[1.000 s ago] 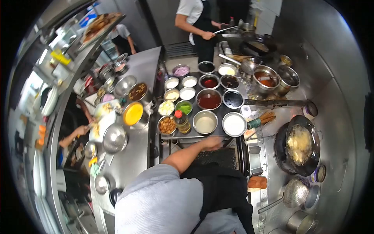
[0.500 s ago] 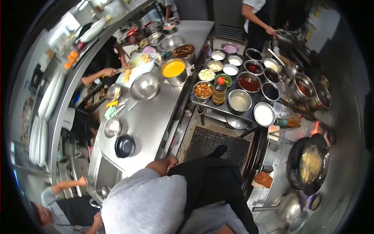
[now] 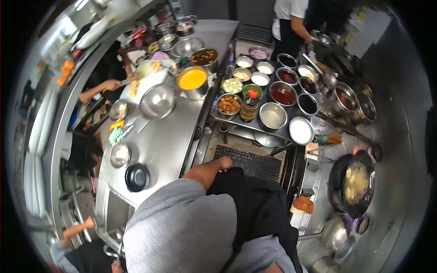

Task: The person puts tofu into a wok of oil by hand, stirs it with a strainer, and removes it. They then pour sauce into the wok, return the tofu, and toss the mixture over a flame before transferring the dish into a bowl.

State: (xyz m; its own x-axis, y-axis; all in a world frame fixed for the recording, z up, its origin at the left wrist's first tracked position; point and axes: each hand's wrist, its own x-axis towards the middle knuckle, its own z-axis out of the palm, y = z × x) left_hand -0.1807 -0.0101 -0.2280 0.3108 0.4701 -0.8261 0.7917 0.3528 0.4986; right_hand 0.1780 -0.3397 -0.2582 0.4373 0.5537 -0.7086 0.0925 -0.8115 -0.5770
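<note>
My left hand [image 3: 224, 164] is lowered in front of my body, above the dark perforated floor mat [image 3: 248, 160]. Its fingers look curled into a fist, and nothing shows in them. My right hand is out of sight; only part of that arm [image 3: 274, 268] appears at the bottom edge. On the steel counter to my left stand a black bowl [image 3: 137, 177] and a small metal bowl [image 3: 120, 155]. At my right, pale food [image 3: 356, 183] bubbles in oil inside a black wok [image 3: 335, 182]. A long-handled strainer [image 3: 335, 233] and a brown cloth [image 3: 303, 204] lie near it.
Ahead, a cart holds several sauce bowls, an oil bottle [image 3: 249, 108] and a white-filled bowl [image 3: 301, 131]. A colander [image 3: 157, 101] and an orange-filled pot [image 3: 192, 79] stand on the counter. Co-workers are around: one holds a knife [image 3: 126, 82], another [image 3: 290, 22] stands beyond the cart.
My left hand has swung forward, away from my body, and more of the forearm shows. My view has shifted, so the counter, cart and wok appear farther left. The person beyond the cart has turned.
</note>
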